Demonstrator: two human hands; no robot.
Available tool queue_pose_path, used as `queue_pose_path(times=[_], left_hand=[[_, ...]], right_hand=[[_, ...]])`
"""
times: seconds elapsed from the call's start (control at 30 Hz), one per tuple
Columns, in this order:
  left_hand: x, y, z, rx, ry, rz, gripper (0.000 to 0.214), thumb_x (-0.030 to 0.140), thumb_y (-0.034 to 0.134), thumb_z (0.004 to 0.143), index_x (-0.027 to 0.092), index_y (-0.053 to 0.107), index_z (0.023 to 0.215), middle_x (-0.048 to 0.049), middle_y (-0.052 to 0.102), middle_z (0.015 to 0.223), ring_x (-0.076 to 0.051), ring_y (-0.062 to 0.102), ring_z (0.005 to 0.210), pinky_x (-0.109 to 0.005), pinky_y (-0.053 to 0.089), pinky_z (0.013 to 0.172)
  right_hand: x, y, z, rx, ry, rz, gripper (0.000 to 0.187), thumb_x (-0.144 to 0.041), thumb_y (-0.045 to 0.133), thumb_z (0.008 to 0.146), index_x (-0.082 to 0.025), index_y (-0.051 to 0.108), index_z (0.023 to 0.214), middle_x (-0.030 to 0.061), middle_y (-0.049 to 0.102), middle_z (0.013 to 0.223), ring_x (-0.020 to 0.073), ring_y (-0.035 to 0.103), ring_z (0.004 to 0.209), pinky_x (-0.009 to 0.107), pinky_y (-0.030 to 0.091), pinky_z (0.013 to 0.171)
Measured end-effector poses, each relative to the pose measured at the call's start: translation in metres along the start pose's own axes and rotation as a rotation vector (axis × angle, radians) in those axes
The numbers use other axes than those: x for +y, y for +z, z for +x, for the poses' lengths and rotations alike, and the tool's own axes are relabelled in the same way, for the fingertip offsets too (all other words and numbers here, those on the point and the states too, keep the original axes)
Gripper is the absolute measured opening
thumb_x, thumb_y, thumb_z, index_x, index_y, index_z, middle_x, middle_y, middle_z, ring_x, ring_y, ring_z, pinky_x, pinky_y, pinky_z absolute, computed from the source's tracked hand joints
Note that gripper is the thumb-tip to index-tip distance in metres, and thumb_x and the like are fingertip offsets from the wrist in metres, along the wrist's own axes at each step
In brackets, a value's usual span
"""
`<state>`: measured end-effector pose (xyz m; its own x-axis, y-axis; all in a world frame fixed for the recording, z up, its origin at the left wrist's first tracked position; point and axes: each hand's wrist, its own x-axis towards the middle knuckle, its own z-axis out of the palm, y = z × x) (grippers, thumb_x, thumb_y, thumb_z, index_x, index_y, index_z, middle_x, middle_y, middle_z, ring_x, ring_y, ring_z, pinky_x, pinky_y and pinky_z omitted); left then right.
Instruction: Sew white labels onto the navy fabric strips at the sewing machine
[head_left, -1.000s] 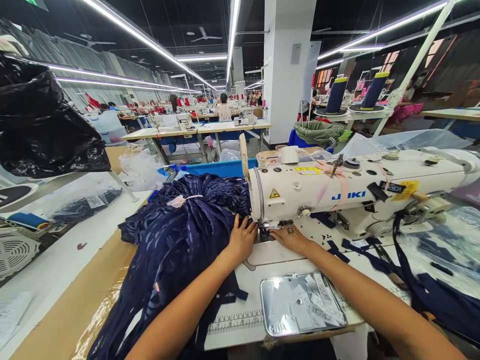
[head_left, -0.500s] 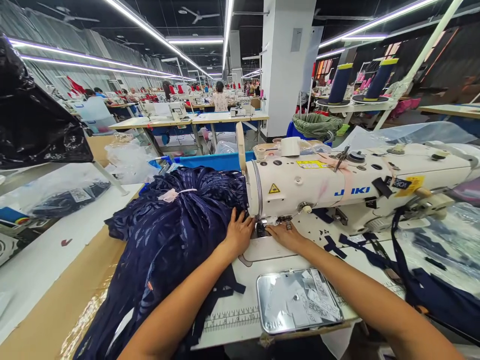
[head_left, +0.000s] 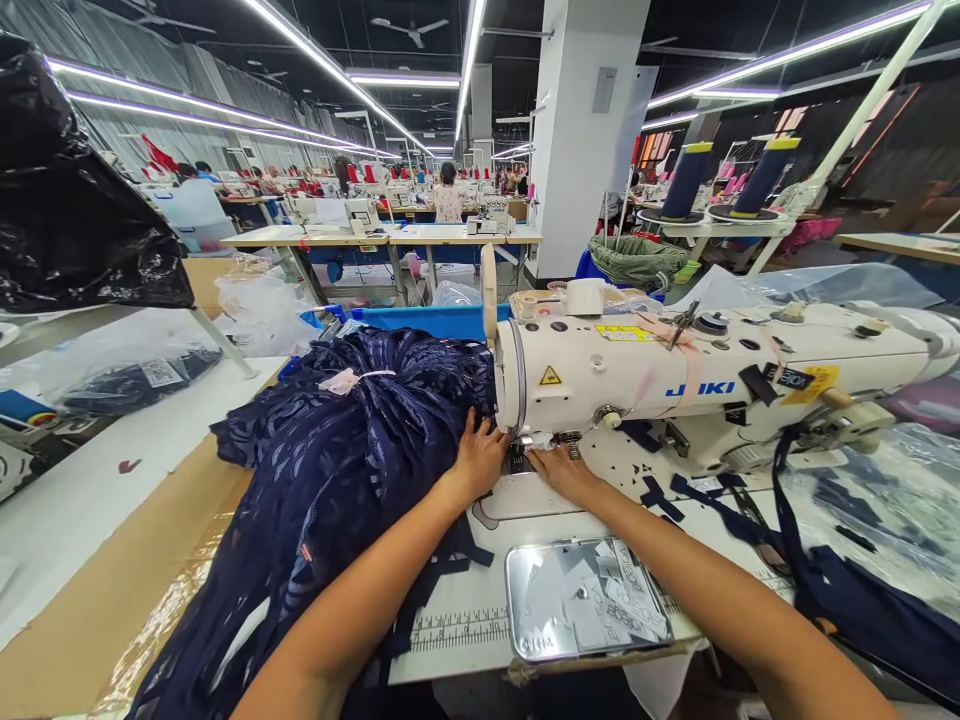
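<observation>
At the needle end of a white sewing machine (head_left: 630, 365), my two hands lie on either side of the presser foot. My left hand (head_left: 480, 460) rests against the dark blue garments (head_left: 330, 450), its fingers stretched out and a little apart. A small dark piece of fabric (head_left: 517, 460) shows under the needle area, between the hands. My right hand (head_left: 562, 472) lies on the machine bed with its fingers close together and the tips by the presser foot. What those fingertips pinch, if anything, is hidden. A pale tie (head_left: 356, 380) gathers the garments on the left.
A shiny metal tin lid (head_left: 547, 610) with white labels (head_left: 622, 600) sits at the table's front edge. Dark fabric strips (head_left: 720, 510) and small scissors (head_left: 757, 525) lie to the right. Black plastic (head_left: 82, 210) hangs at left. Two thread cones (head_left: 686, 185) stand behind.
The camera view has shifted slightly. Both hands stay by the presser foot, with only small finger movement.
</observation>
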<state>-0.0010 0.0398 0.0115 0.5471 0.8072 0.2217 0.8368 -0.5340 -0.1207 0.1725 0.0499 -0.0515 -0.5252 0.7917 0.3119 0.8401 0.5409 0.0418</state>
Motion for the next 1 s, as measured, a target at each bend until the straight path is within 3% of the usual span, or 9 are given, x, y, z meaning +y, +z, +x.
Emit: queue_pose_path(times=[0.17, 0.3, 0.43, 0.57, 0.73, 0.87, 1.0], left_hand=[[0.01, -0.003, -0.008, 0.046, 0.015, 0.061, 0.029, 0.003, 0.044, 0.074, 0.013, 0.063, 0.094, -0.0103, 0.063, 0.094, -0.026, 0.051, 0.1, -0.053, 0.022, 0.101], [0.004, -0.023, -0.035, 0.224, 0.088, 0.097, 0.025, 0.007, 0.042, 0.08, 0.013, 0.063, 0.093, -0.0092, 0.062, 0.102, -0.022, 0.051, 0.101, -0.04, 0.033, 0.096], [-0.023, -0.053, -0.067, 0.384, -0.093, 0.14, 0.025, 0.009, 0.041, 0.083, 0.013, 0.061, 0.096, -0.0089, 0.062, 0.102, -0.021, 0.053, 0.092, -0.034, 0.04, 0.082], [-0.039, -0.066, -0.081, 0.261, -0.08, 0.238, 0.027, 0.007, 0.042, 0.081, 0.014, 0.06, 0.1, -0.0089, 0.061, 0.101, -0.022, 0.053, 0.087, -0.037, 0.039, 0.078], [-0.023, -0.058, -0.088, 0.233, 0.014, 0.294, 0.027, 0.002, 0.043, 0.078, 0.017, 0.062, 0.09, -0.0103, 0.058, 0.109, -0.024, 0.05, 0.095, -0.04, 0.035, 0.083], [-0.006, -0.056, -0.1, 0.208, 0.139, 0.243, 0.021, 0.0, 0.047, 0.076, 0.016, 0.06, 0.072, -0.0067, 0.06, 0.091, -0.021, 0.051, 0.086, -0.036, 0.036, 0.078], [-0.001, -0.059, -0.109, 0.128, 0.269, 0.175, 0.024, -0.005, 0.047, 0.072, 0.016, 0.055, 0.065, -0.0021, 0.055, 0.069, -0.018, 0.049, 0.067, -0.03, 0.035, 0.066]], right_hand=[[-0.002, -0.008, 0.004, 0.046, 0.043, 0.021, 0.036, -0.03, 0.034, 0.091, -0.015, 0.066, 0.085, 0.0107, 0.066, 0.074, 0.0221, 0.059, 0.072, 0.034, 0.045, 0.069], [-0.004, -0.017, 0.006, 0.075, 0.02, 0.057, 0.034, -0.023, 0.034, 0.09, -0.015, 0.067, 0.084, 0.0103, 0.067, 0.074, 0.021, 0.06, 0.072, 0.033, 0.044, 0.068], [-0.006, -0.023, 0.006, 0.072, 0.0, 0.097, 0.03, -0.019, 0.038, 0.088, -0.014, 0.067, 0.083, 0.0112, 0.067, 0.074, 0.0213, 0.06, 0.07, 0.033, 0.044, 0.067], [-0.008, -0.025, 0.008, 0.063, -0.003, 0.122, 0.029, -0.016, 0.038, 0.087, -0.013, 0.067, 0.085, 0.0112, 0.067, 0.077, 0.0224, 0.06, 0.072, 0.035, 0.044, 0.069], [-0.012, -0.035, 0.005, 0.059, 0.015, 0.129, 0.023, -0.013, 0.045, 0.083, -0.013, 0.064, 0.096, 0.0103, 0.066, 0.087, 0.0222, 0.059, 0.082, 0.034, 0.044, 0.074], [-0.01, -0.056, -0.019, 0.12, -0.056, 0.182, 0.024, -0.014, 0.052, 0.08, -0.015, 0.06, 0.102, 0.0079, 0.062, 0.101, 0.0191, 0.055, 0.091, 0.03, 0.041, 0.08], [0.014, -0.081, -0.055, 0.147, -0.044, 0.123, 0.01, -0.016, 0.052, 0.082, -0.016, 0.061, 0.081, 0.006, 0.062, 0.087, 0.0184, 0.052, 0.084, 0.031, 0.037, 0.075]])
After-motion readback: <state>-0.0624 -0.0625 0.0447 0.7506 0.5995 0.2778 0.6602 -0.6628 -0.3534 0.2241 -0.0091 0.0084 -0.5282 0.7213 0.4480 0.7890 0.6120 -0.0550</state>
